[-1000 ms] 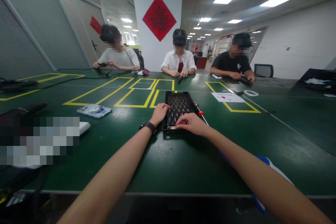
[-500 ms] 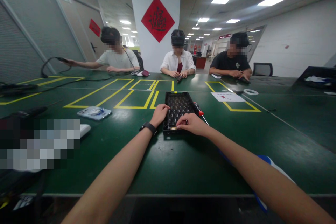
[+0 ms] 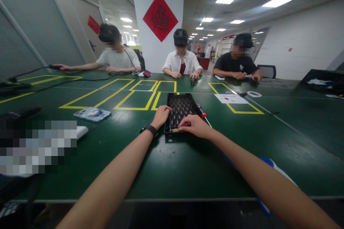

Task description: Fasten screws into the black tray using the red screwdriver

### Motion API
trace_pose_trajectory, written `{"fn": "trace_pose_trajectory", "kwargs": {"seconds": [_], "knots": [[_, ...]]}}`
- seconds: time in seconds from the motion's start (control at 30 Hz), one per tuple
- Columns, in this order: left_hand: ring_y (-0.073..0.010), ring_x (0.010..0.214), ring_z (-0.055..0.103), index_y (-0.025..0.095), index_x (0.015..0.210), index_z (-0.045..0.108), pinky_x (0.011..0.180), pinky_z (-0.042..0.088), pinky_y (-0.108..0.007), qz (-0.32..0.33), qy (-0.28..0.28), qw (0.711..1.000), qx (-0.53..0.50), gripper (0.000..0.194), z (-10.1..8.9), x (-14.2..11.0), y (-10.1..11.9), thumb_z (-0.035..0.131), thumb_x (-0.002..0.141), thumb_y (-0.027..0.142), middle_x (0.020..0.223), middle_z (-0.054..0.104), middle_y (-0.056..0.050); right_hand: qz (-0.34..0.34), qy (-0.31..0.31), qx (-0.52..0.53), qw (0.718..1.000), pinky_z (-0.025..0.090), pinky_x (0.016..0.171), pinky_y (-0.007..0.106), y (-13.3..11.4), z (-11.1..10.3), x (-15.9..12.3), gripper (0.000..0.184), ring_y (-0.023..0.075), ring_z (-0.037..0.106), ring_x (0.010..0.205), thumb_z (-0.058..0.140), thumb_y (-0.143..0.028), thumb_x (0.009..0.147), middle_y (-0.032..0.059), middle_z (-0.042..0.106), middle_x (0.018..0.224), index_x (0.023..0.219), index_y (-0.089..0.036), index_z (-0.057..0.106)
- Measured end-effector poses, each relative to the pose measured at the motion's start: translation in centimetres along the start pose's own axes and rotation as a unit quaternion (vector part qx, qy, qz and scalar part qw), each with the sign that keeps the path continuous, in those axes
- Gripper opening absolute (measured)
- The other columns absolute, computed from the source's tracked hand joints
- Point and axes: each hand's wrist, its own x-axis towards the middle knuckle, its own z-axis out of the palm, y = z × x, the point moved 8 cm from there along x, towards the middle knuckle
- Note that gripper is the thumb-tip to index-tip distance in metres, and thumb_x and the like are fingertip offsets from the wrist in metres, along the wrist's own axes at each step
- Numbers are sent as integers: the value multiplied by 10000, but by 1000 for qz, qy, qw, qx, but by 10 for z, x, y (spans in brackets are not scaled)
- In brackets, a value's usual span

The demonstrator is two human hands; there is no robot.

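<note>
I watch from afar as the right hand [image 3: 196, 126] bends over the near end of a black tray [image 3: 176, 134], thumb and fingers drawn close together at one end of a small yellow strip [image 3: 175, 129]; whether they pinch it or only press on it, I cannot tell. The left hand [image 3: 161, 115] is at the tray's left rim, fingertips on the edge, and I cannot tell if they clamp the wall or merely rest. The tray thus sits between the hands, on the green bench [image 3: 161, 171].

I judge the step in hand to be fine fingertip work on the strip, with the left hand steadying. The next move, as I read it, calls for a tray that does not slide and small, exact finger motion.

Just beyond the right hand, a screwdriver [image 3: 201, 110] lies beside the tray. Well left of the left hand is a phone [image 3: 92, 114].

The right fingers hide part of the strip, and the tray's inside is too dark for me to make out. The right forearm covers part of a blue-and-white thing [image 3: 267, 161].
</note>
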Motion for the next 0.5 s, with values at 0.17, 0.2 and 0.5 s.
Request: {"fn": "trace_pose_trajectory", "kwargs": {"seconds": [0.17,0.2,0.5], "knots": [[-181,893,551,157,791,663,823,424,-290,1,0,1000,3,319,-1,0,2,349,732,166,885,647,-51,11,-11,8,1000,418,665,236,3,3,0,184,122,577,692,632,-306,734,35,682,763,819,-156,695],[-180,889,552,158,792,663,822,424,-288,1,-1,1000,3,320,-1,0,2,349,733,165,884,648,-51,10,-9,5,1000,416,667,236,3,2,0,185,123,575,695,634,-309,731,35,682,769,818,-158,696],[-181,882,550,151,785,664,823,427,-291,1,-2,1000,2,319,1,0,-1,349,738,164,873,643,-55,8,-26,-9,1000,391,651,232,2,2,1,197,125,558,703,629,-319,739,35,680,777,844,-175,712]]}}
